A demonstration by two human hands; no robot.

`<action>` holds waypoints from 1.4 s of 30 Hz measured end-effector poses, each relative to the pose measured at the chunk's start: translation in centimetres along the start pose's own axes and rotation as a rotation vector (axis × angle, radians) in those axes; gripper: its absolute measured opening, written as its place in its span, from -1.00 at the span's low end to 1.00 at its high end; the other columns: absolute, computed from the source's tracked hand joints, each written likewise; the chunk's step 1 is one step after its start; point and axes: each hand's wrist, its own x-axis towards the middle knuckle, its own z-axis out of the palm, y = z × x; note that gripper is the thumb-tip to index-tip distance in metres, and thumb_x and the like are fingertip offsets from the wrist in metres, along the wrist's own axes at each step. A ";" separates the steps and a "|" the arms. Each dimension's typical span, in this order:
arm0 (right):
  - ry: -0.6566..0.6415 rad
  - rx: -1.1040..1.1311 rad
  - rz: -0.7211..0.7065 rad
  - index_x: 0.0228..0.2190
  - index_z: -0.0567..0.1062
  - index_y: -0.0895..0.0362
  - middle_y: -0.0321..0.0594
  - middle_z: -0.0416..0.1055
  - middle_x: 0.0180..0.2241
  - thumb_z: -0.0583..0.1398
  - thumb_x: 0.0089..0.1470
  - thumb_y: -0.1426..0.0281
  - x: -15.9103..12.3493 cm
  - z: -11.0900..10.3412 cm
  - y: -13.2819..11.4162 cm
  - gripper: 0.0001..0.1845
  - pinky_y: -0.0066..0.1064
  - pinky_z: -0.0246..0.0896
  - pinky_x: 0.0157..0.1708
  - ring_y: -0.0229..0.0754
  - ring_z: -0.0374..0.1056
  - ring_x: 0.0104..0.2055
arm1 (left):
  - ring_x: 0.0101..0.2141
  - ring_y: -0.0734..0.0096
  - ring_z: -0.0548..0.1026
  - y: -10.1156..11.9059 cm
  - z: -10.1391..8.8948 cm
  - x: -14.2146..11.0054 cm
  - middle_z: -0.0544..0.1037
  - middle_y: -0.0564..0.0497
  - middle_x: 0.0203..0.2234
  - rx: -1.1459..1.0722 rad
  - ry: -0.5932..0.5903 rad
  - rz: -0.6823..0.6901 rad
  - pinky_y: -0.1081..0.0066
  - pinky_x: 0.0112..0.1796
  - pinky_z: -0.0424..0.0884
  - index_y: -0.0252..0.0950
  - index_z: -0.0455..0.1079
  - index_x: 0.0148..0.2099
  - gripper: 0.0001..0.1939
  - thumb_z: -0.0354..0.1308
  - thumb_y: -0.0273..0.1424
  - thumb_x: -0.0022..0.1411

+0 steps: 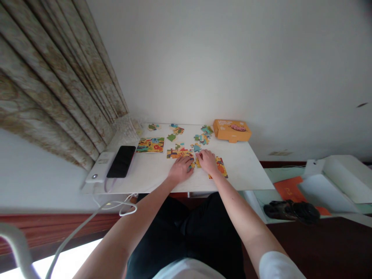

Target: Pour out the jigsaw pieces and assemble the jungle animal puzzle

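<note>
1. Left hand [180,169]: palm down, fingers apart and lying flat across the near edge of a partly joined jigsaw [177,154], with no clamp on any piece.
2. Right hand [207,162]: palm down, just beside the left hand, fingers close together and resting on colourful pieces. Pinch or plain touch: impossible to tell from this view.
3. Jigsaw: near the front edge of the table [241,162], around the middle, mostly orange and yellow, its parts running under both hands. A further joined section [220,168], orange with dark markings, lying just past the right hand's fingers, toward the right.
4. Loose pieces [203,137]: a scattered cluster beyond the hands, in blue, green and orange, some overlapping. A single green piece [171,137] and a small group [153,127] lying apart from it, near the far edge.
5. Square puzzle [150,145]: assembled, bright, lying flat to the left of the hands, well apart from them.
6. Box [231,130]: orange, at the far right corner of the table, with a picture on its lid.
7. Phone [121,161]: black, face up near the left edge, touching or just beside a white power bank [100,167].
8. Cable [116,207]: white, looping from the table's left side down past the left forearm.
9. Curtain [49,89]: patterned, hanging along the left, against a white wall [221,66].
</note>
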 end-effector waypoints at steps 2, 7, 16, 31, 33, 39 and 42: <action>-0.011 -0.003 0.004 -0.21 0.52 0.09 -0.06 0.53 -0.14 0.02 0.43 0.20 0.0 0.0 -0.4 -0.66 -0.23 0.12 -0.03 0.01 0.37 -0.02 | 0.20 0.10 0.44 0.0 0.0 0.0 0.51 -0.17 0.18 -0.004 -0.002 -0.005 0.05 0.29 0.27 -0.27 0.48 0.19 -0.60 0.18 -0.38 0.33; -0.047 -0.029 0.008 -0.17 0.52 0.10 0.00 0.52 -0.08 0.01 0.43 0.19 0.2 -0.1 -1.6 -0.64 -0.20 0.13 0.00 0.05 0.35 0.03 | 0.20 0.10 0.45 0.1 -0.1 0.0 0.53 -0.18 0.17 -0.018 0.003 -0.021 0.05 0.29 0.27 -0.28 0.47 0.17 -0.61 0.19 -0.40 0.31; -0.030 -0.064 -0.003 -0.15 0.54 0.11 0.05 0.51 -0.09 0.00 0.42 0.16 -0.2 -0.2 -1.3 -0.60 -0.15 0.17 -0.01 0.09 0.35 0.03 | 0.18 0.10 0.47 -0.2 0.0 0.0 0.53 -0.16 0.17 -0.028 0.017 -0.010 0.04 0.25 0.32 -0.26 0.49 0.15 -0.63 0.19 -0.41 0.31; -0.035 -0.115 -0.031 -0.09 0.53 0.12 0.09 0.51 -0.07 -0.01 0.42 0.18 -0.2 -0.3 -1.5 -0.61 -0.12 0.19 -0.02 0.13 0.36 0.02 | 0.19 0.08 0.46 -0.2 -0.1 -0.1 0.52 -0.16 0.18 0.045 -0.003 0.036 0.02 0.23 0.35 -0.24 0.56 0.08 -0.71 0.18 -0.42 0.35; -0.029 -0.118 -0.030 -0.09 0.52 0.12 0.08 0.51 -0.07 -0.01 0.41 0.18 -0.3 -0.3 -1.4 -0.61 -0.13 0.18 -0.01 0.11 0.36 0.02 | 0.18 0.08 0.46 -0.2 -0.2 -0.1 0.52 -0.16 0.18 0.049 0.001 0.038 0.02 0.23 0.35 -0.24 0.57 0.08 -0.71 0.17 -0.41 0.36; -0.025 -0.113 -0.028 -0.10 0.52 0.13 0.09 0.50 -0.07 -0.01 0.42 0.18 -0.4 -0.2 -1.5 -0.60 -0.12 0.18 -0.01 0.12 0.35 0.02 | 0.17 0.10 0.47 -0.2 -0.2 -0.2 0.52 -0.15 0.18 0.026 0.006 0.029 0.00 0.22 0.36 -0.19 0.57 0.08 -0.71 0.17 -0.41 0.36; -0.022 -0.084 -0.017 -0.11 0.53 0.12 0.07 0.51 -0.07 -0.01 0.42 0.17 -0.2 -0.2 -1.5 -0.60 -0.14 0.19 -0.02 0.10 0.36 0.01 | 0.17 0.09 0.47 -0.3 0.0 -0.2 0.53 -0.15 0.17 0.018 0.013 0.033 0.00 0.21 0.37 -0.19 0.59 0.06 -0.72 0.17 -0.40 0.36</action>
